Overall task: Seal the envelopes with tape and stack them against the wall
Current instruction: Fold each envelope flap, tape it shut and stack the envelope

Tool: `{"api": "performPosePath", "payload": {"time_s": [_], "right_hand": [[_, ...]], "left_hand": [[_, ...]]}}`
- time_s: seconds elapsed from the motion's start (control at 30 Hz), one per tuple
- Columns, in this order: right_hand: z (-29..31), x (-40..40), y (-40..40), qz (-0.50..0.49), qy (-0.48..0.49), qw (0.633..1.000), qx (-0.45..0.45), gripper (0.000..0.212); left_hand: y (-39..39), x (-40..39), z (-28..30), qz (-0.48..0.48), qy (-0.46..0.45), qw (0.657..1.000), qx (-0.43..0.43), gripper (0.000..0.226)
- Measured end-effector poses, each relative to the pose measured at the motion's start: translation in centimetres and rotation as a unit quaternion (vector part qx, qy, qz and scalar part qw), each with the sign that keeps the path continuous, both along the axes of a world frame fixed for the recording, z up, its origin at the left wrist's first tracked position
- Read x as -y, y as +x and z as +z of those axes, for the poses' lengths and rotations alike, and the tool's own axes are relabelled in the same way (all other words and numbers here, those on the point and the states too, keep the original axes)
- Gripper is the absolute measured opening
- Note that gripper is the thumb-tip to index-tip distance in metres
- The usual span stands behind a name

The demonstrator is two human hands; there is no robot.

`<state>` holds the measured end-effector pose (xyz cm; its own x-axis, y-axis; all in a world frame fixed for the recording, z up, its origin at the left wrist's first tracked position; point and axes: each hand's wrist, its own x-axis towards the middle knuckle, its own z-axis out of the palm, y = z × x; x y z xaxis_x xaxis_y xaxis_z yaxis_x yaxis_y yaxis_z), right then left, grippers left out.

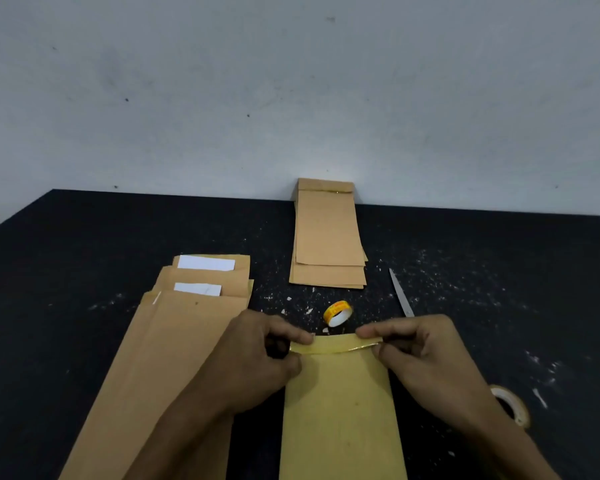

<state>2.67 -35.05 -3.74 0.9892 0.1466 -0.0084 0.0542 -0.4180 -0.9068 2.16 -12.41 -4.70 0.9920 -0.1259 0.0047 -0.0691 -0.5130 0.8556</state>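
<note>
Left hand (257, 355) and right hand (426, 351) each pinch one end of a tape strip (333, 348) across the near envelope (340, 417). On the left, open envelopes (174, 327) hold white paper (205, 263).

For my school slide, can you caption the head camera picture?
Both hands stretch tape across an envelope; sealed stack leans on the wall.

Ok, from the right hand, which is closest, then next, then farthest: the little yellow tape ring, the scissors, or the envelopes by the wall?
From the right hand:
1. Silver metal scissors, just beyond its knuckles.
2. Small yellow tape ring, ahead, toward the left.
3. Brown paper envelope stack, far back against the wall.
</note>
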Motion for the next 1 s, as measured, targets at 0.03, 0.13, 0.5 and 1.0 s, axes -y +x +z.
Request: {"api": "performPosePath", "payload": {"time_s": [0.03, 0.13, 0.5, 1.0], "right_hand": [[-0.4, -0.1, 0.0, 0.005, -0.024, 0.999, 0.024, 0.036], [-1.4, -0.2, 0.1, 0.022, -0.112, 0.986, 0.124, 0.028], [-3.6, -0.9, 0.0, 0.008, -0.365, 0.884, 0.294, 0.025], [-4.7, -1.4, -0.5, -0.008, -0.34, 0.897, 0.283, 0.036]], "left_hand": [[0.1, 0.1, -0.4, -0.005, 0.029, 0.999, 0.039, 0.028], [0.4, 0.6, -1.3, -0.016, 0.071, 0.986, 0.15, 0.022], [0.7, 0.7, -2.8, -0.023, 0.211, 0.954, 0.211, 0.011], [7.1, 6.6, 2.4, 0.012, 0.11, 0.984, -0.137, 0.049]]}}
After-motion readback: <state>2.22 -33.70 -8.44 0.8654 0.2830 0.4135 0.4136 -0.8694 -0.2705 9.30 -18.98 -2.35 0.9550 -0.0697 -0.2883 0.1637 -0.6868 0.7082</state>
